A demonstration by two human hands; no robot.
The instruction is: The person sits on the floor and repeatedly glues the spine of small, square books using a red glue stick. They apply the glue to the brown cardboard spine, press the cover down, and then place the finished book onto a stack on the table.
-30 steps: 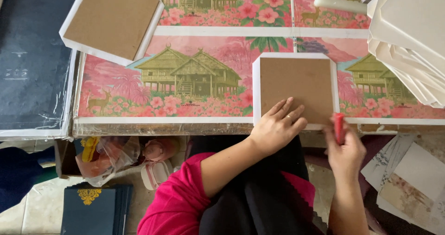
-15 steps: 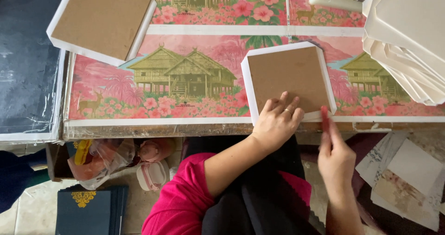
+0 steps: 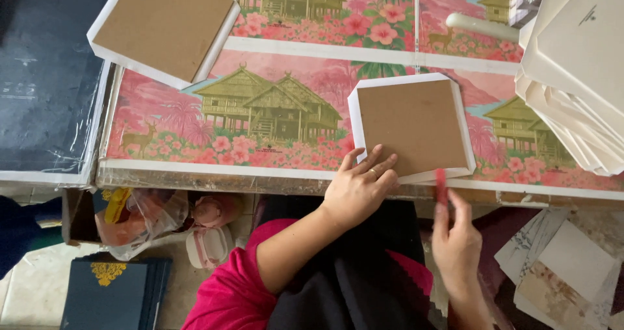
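From my remote view, the main landmark is the worktable, covered with a pink printed sheet showing wooden houses, flowers and deer under clear plastic. Left of the table lies a dark blue panel wrapped in film. At the table's right edge I see a stack of cream sheets. Below the table's front edge, to the left, a clear plastic bag sits in a recess, and beneath that a pile of dark blue covers rests on a pale tiled floor. Lighting is soft and even.
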